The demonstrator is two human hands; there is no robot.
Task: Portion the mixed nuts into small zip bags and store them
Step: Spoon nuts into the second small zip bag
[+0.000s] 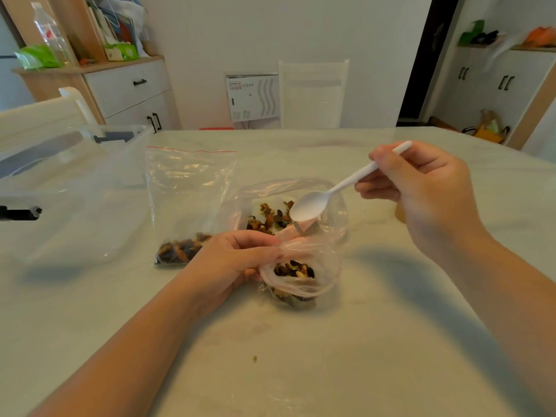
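Left hand [231,260] low over the counter [301,356], forearm angled in from the lower left, fingers curled into a grip on the gathered rim of a small zip bag [301,275]. Bag standing open-mouthed on the counter just right of that hand, a clump of mixed nuts [293,270] visible in its bottom.

Right hand [421,182] raised above the counter, forearm entering from the lower right, wrist bent, fingers and thumb pinching the handle of a white plastic spoon [337,191]. Spoon slanting down and to the left, bowl apparently empty, hovering over the open mouth of a larger clear bag [301,206] of nuts lying just beyond the small bag.

To the left, a second zip bag [188,203] with a red seal strip lying flat, nuts pooled in its near end, partly behind the left hand. Further left, a clear plastic storage box [69,188]. One stray crumb [254,359] on the near counter.
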